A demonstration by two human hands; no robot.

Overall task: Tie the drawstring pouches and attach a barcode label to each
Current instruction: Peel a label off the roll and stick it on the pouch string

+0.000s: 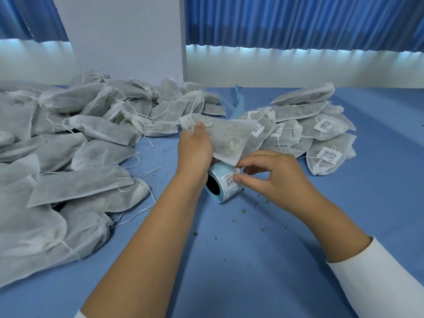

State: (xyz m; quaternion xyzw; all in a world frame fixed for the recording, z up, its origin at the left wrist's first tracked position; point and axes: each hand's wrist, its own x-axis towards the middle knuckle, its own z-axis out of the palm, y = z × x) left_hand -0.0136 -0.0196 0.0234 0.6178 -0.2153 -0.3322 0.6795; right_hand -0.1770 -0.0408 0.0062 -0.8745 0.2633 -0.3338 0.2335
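A pouch (231, 138) is gripped at its neck by the left hand (195, 149), over the label roll (229, 193) on the bench (229, 249). A label (229, 179) is pinched by fingers (246, 171) of the right hand (273, 175). A small labelled pile (321, 134) lies to the right. The large unlabelled heap (68, 145) is judged outstanding.

White pouches (68, 143); pale-blue label roll (221, 182); blue table (229, 260).

Left hand (195, 150) raised ahead of its bare forearm, fingers curled round the neck of a pouch (229, 138) (thumb tip on top), right hand (273, 177) just beside it and lower, palm down, thumb and index pinching a label (228, 181), other fingers loosely curled, white sleeve (378, 271) ending mid-forearm.
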